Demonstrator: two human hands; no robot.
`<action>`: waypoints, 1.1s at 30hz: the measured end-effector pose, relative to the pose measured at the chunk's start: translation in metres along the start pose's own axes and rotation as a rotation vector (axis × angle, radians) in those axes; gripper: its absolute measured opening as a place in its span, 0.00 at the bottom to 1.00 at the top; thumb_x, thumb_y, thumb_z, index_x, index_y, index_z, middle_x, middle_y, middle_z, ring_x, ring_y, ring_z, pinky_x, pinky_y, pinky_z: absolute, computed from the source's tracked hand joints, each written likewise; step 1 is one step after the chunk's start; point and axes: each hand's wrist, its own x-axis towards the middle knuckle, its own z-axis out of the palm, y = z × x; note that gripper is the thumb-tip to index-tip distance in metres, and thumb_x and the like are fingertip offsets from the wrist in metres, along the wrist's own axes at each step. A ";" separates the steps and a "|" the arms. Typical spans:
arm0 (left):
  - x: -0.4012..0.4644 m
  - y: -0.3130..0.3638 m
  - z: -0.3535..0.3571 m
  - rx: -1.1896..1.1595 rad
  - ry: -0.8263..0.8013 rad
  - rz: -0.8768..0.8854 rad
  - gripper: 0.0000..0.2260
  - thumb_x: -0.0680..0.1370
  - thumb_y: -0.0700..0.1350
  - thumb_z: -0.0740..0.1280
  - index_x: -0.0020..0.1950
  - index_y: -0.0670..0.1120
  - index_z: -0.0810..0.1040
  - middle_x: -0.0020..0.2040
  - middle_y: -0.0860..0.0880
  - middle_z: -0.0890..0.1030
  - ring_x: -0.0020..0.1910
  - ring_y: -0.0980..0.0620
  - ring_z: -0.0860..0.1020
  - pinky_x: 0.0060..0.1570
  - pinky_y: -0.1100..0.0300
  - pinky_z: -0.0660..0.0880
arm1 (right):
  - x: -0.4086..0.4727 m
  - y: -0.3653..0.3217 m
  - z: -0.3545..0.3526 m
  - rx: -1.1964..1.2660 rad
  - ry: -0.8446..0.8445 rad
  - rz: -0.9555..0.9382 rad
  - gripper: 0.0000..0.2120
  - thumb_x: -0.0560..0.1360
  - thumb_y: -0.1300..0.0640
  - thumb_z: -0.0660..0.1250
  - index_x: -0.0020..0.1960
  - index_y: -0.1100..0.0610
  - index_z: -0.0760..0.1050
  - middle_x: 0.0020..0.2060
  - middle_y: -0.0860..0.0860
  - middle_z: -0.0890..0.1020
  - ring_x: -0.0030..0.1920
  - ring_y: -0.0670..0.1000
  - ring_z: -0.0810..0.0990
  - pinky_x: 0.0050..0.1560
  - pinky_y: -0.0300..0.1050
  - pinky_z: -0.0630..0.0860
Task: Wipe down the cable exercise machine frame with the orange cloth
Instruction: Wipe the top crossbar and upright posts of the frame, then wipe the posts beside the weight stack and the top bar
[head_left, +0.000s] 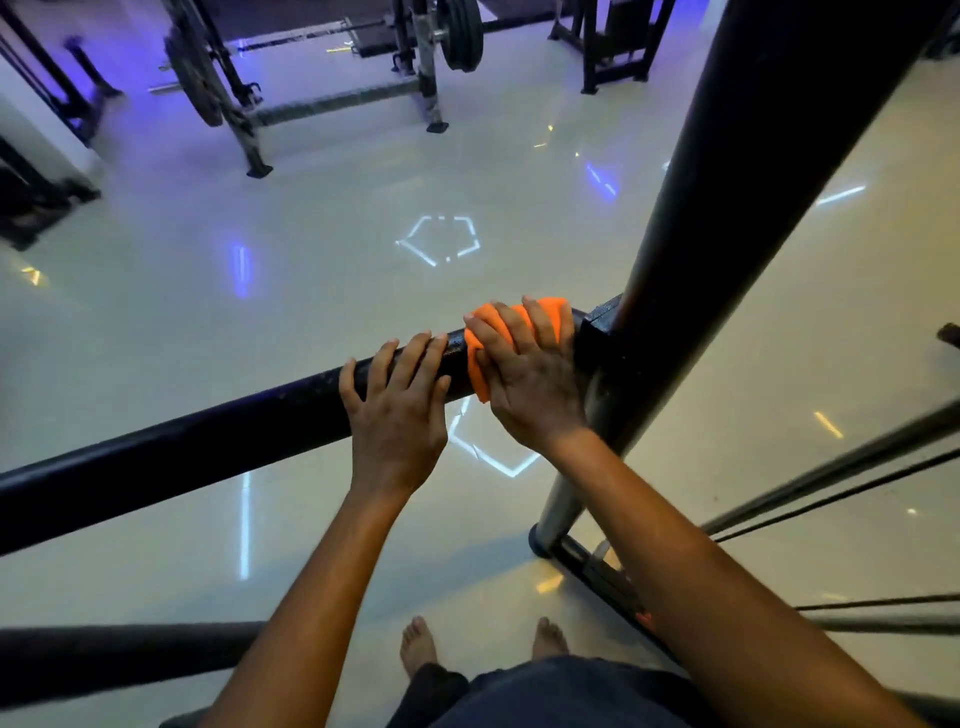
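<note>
A black horizontal bar (208, 441) of the cable machine frame runs from lower left to the thick upright post (727, 197) at the right. The orange cloth (480, 364) is wrapped over the bar right beside the joint with the post. My right hand (530, 379) lies on the cloth, fingers curled over it and the bar. My left hand (400, 405) rests on the bare bar just left of the cloth, fingers draped over the top.
Thin cables (831, 499) and a slanted rod run at the right. The post's base (597, 566) sits on the glossy floor by my bare feet (418, 644). A weight rack (431, 62) with plates stands far ahead. A lower black bar (104, 660) crosses bottom left.
</note>
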 end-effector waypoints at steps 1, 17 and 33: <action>0.000 0.001 -0.002 -0.013 -0.010 -0.007 0.22 0.88 0.52 0.61 0.82 0.56 0.68 0.81 0.57 0.70 0.80 0.47 0.66 0.79 0.35 0.52 | 0.001 0.002 -0.002 0.002 -0.003 -0.006 0.21 0.89 0.44 0.55 0.80 0.42 0.72 0.78 0.49 0.74 0.81 0.62 0.66 0.81 0.74 0.52; 0.011 -0.011 -0.044 -0.337 -0.096 0.192 0.17 0.87 0.52 0.63 0.76 0.55 0.77 0.74 0.54 0.77 0.75 0.50 0.71 0.78 0.36 0.58 | 0.002 -0.032 -0.062 0.358 0.111 0.201 0.14 0.84 0.55 0.68 0.66 0.58 0.85 0.63 0.54 0.87 0.64 0.57 0.85 0.71 0.51 0.77; 0.074 0.027 -0.182 -0.581 0.080 0.661 0.21 0.88 0.56 0.60 0.81 0.55 0.71 0.80 0.54 0.72 0.81 0.51 0.66 0.83 0.37 0.51 | 0.013 -0.131 -0.285 -0.092 0.387 0.154 0.17 0.83 0.59 0.71 0.72 0.59 0.81 0.65 0.56 0.86 0.63 0.54 0.84 0.66 0.29 0.72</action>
